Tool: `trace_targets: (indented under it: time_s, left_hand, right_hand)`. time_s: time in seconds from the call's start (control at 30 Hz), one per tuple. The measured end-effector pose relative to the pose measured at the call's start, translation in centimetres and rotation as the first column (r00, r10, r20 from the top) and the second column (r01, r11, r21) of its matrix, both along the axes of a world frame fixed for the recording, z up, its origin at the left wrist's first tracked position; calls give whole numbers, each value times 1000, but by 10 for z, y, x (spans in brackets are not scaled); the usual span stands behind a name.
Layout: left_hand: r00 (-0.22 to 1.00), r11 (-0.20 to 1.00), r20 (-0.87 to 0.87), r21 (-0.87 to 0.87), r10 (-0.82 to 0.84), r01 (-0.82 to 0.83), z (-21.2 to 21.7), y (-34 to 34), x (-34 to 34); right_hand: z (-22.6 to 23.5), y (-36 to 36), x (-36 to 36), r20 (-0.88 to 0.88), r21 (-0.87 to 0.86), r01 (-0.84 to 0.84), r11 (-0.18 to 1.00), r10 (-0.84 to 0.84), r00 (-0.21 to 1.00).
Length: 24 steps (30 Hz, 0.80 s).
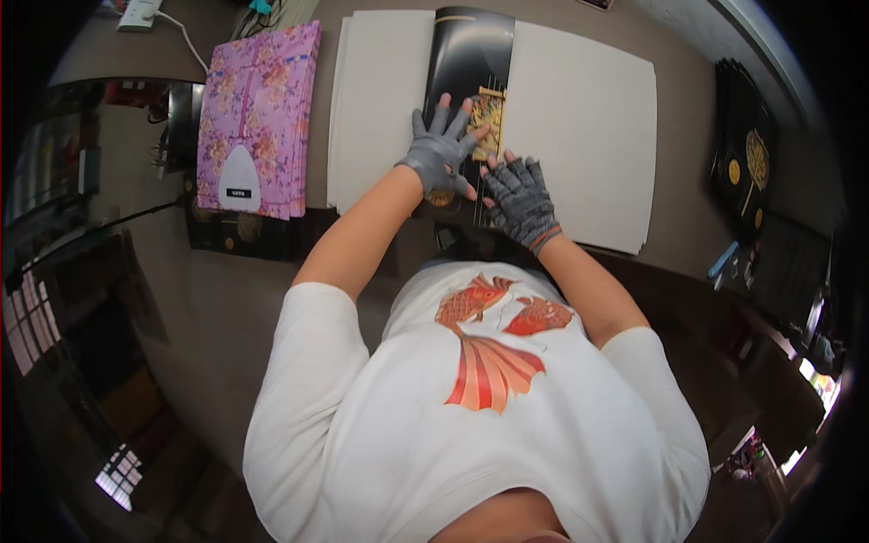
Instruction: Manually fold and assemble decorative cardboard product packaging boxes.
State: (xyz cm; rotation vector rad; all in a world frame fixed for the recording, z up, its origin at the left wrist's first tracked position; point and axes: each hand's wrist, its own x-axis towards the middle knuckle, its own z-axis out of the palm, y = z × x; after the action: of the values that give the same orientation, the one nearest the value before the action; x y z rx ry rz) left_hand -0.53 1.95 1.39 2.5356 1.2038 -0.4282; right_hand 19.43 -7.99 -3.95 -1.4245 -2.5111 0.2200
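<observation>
A glossy black card piece [469, 54] with gold print lies upright across the middle of a stack of large white sheets [584, 127]. My left hand [438, 156], in a grey fingerless glove, rests flat on the black piece with its fingers spread. Close beside it, my right hand [521, 201], gloved the same way, lies at the piece's lower right edge, fingertips stretched forward and slightly bent. Neither hand grips anything that I can see. The gold design is partly hidden under my left hand and fingers.
To the left stands a stack of pink floral folded pieces [258, 109] with a pale arched label. More black and gold printed pieces [744, 158] sit at the far right, near a blue-handled tool [722, 261]. A white power strip [139, 13] with a cord is at the top left.
</observation>
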Motion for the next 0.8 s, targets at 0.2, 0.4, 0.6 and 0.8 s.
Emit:
trace_targets:
  time_s: [0.2,0.4,0.6,0.8]
  left_hand:
    - [990,963,136,260,42,-77,-31,68,-2]
    - [983,912,148,379,109,-158,-57,120,5]
    - [968,878,248,452,46,-157,-69,133,7]
    - [946,865,324,472,8,-169,-75,165,10]
  right_hand:
    - [4,-4,-4,3,-31,9,999,-9,1000]
    - [2,-5,-4,-30,-93,14,996,-17,999]
    - [5,1,-1,-66,-108,28,994,-35,997]
    - [6,4,0,-46,-125,28,992,-34,998]
